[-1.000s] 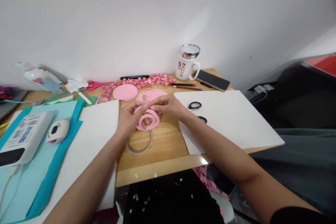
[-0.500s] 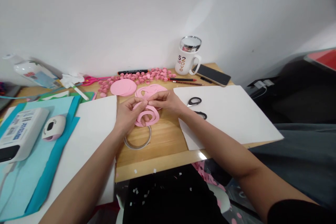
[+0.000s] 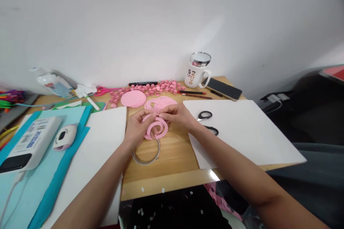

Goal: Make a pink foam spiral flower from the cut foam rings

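Observation:
A pink paper spiral (image 3: 163,134) hangs between my two hands above the wooden table. My left hand (image 3: 140,123) is closed on its upper left edge, thumb and fingers pinched. My right hand (image 3: 176,114) pinches the same paper at the top, fingertips meeting those of the left. Just behind them lie more cut pink spirals (image 3: 158,103) and a stack of pink paper circles (image 3: 132,98). Small rolled pink paper coils (image 3: 147,88) are heaped along the wall side. Below the spiral, a roll of tape (image 3: 146,162) lies flat on the table.
To the right, black-handled scissors (image 3: 205,115) lie on a white sheet (image 3: 242,132), partly behind my forearm. A mug (image 3: 197,75), a phone (image 3: 222,88) and pencils (image 3: 195,95) sit near the wall. On the left are a white power bank (image 3: 33,143), blue paper (image 3: 64,154) and a bottle (image 3: 52,82).
The whole scene sits lower and a little further right in view, as the head has tilted. Both hands keep their pinch on the pink spiral.

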`<state>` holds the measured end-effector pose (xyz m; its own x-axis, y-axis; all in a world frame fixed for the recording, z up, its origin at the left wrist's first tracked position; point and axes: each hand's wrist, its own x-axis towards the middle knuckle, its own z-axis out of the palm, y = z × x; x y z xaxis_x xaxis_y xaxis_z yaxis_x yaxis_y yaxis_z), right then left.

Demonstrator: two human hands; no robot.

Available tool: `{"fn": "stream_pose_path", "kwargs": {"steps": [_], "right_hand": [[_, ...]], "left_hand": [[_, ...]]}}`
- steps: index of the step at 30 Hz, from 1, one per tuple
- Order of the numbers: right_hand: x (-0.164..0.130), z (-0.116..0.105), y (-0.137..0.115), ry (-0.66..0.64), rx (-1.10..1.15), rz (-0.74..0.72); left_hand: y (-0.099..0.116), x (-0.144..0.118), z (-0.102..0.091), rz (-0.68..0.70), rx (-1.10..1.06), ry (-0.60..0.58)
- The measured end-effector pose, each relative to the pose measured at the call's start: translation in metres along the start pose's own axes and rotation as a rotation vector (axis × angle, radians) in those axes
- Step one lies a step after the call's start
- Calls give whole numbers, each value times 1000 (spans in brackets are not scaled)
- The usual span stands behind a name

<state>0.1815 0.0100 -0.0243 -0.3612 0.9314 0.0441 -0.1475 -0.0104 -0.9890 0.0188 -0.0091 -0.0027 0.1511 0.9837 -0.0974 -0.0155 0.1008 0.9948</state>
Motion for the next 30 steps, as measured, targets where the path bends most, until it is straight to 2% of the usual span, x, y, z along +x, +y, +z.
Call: {"fn": "stream_pose_path", "kwargs": {"steps": [5, 16, 21, 30], "right_hand": [[0, 1, -1, 6, -11, 11], [-2, 3, -5, 57, 41, 34], [0, 1, -1, 93, 110, 27], [0, -1, 2, 70, 162, 32]], "left_hand": [[-2, 1, -1, 10, 15, 14], [2, -5, 0, -2, -4, -78], [-2, -4, -1, -12, -23, -58], [-1, -4, -2, -10, 18, -24]]}}
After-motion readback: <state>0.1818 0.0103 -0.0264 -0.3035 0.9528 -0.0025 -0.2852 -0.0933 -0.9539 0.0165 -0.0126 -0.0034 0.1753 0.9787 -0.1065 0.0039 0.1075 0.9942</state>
